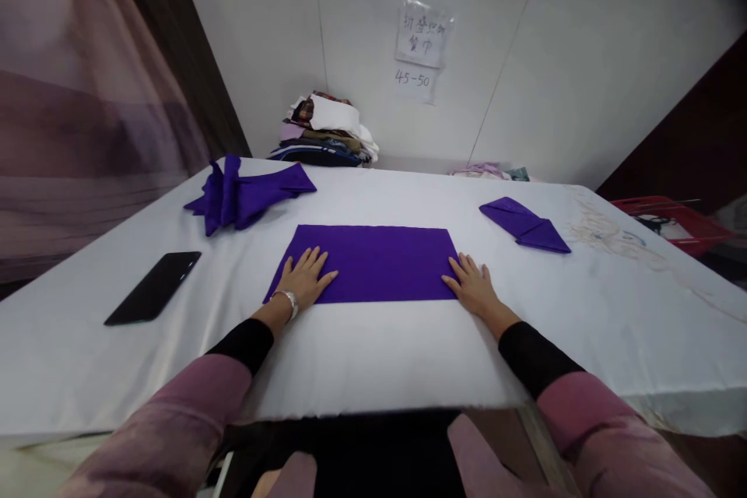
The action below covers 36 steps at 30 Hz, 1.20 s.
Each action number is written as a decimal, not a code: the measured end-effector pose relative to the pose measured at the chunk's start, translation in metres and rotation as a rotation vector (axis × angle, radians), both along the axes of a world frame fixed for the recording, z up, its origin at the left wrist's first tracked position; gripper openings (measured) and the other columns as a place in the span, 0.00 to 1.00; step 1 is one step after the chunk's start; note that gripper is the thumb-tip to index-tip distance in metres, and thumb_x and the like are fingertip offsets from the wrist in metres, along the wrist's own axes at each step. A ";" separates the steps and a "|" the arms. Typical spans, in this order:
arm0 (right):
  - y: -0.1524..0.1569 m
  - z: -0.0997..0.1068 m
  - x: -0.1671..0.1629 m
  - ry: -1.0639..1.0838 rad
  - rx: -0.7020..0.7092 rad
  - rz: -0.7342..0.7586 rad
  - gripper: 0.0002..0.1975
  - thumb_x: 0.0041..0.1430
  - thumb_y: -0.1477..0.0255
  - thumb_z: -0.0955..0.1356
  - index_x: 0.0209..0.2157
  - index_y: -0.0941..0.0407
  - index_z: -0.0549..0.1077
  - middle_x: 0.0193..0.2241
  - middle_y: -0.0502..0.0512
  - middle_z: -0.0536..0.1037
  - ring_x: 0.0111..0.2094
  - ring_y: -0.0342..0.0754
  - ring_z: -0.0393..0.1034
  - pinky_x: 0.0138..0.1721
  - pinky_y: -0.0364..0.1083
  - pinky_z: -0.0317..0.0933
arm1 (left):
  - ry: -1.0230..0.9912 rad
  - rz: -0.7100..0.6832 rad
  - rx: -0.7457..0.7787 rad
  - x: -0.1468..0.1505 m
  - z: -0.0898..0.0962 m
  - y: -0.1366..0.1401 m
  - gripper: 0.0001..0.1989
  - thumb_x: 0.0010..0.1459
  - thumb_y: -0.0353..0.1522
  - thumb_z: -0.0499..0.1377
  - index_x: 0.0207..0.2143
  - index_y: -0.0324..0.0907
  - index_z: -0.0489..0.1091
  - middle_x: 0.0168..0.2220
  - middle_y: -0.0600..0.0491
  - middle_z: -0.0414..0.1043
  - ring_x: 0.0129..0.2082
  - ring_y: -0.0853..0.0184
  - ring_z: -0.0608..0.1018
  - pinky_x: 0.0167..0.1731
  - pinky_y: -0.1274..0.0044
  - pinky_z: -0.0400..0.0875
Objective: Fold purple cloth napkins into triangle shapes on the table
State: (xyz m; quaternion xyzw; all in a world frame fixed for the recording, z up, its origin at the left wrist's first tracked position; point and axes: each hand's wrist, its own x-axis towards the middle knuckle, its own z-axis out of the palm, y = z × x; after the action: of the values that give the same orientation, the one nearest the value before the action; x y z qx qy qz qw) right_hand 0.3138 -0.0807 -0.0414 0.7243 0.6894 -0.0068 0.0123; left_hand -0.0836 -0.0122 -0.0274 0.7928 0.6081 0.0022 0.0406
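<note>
A purple cloth napkin (382, 264) lies flat before me as a wide rectangle, its long sides running left to right. My left hand (304, 278) rests palm down on its left end with the fingers spread. At the opposite end, my right hand (471, 285) presses its fingertips onto the right edge, fingers apart, the palm partly on the white tablecloth. Neither hand grasps anything. Farther right lies a folded purple napkin (525, 226) with pointed ends. To the far left is a loose, crumpled bundle of purple cloth (245, 193).
A black phone or tablet (155, 288) lies on the white tablecloth (385, 358) at left. Stacked folded clothes (327, 128) stand behind the table's back edge. Handwritten paper signs (421, 37) hang on the wall. A red basket (677, 226) is beyond the right edge.
</note>
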 end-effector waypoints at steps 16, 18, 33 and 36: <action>0.015 0.012 -0.142 0.222 0.063 0.377 0.30 0.62 0.54 0.51 0.62 0.53 0.51 0.63 0.59 0.49 0.63 0.55 0.38 0.58 0.62 0.31 | -0.073 -0.030 0.009 0.067 -0.002 -0.027 0.32 0.60 0.48 0.38 0.62 0.42 0.47 0.65 0.49 0.41 0.64 0.58 0.44 0.59 0.56 0.37; 0.014 0.008 -0.112 0.197 0.054 0.330 0.31 0.62 0.52 0.51 0.62 0.52 0.49 0.63 0.58 0.47 0.63 0.55 0.36 0.58 0.62 0.31 | -0.048 0.053 0.010 0.035 -0.002 -0.021 0.33 0.59 0.48 0.37 0.62 0.42 0.46 0.65 0.49 0.41 0.64 0.58 0.44 0.58 0.56 0.38; 0.054 0.025 -0.087 0.169 0.030 0.310 0.33 0.61 0.52 0.51 0.62 0.57 0.49 0.63 0.59 0.46 0.64 0.54 0.35 0.59 0.61 0.30 | -0.039 0.080 0.037 0.012 0.013 0.018 0.32 0.60 0.48 0.38 0.62 0.42 0.48 0.65 0.48 0.41 0.64 0.57 0.45 0.58 0.55 0.40; 0.084 0.029 -0.141 0.242 0.007 0.436 0.33 0.62 0.54 0.51 0.62 0.58 0.48 0.64 0.59 0.45 0.64 0.53 0.35 0.59 0.60 0.29 | -0.027 -0.006 0.039 0.033 0.012 0.039 0.31 0.60 0.47 0.39 0.61 0.43 0.49 0.65 0.49 0.42 0.64 0.57 0.45 0.58 0.55 0.38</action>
State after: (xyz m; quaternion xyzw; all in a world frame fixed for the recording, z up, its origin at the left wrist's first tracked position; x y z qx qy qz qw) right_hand 0.1733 0.0034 -0.0128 0.5525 0.8257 -0.0886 -0.0716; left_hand -0.0503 0.0269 -0.0154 0.7952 0.6049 0.0245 0.0334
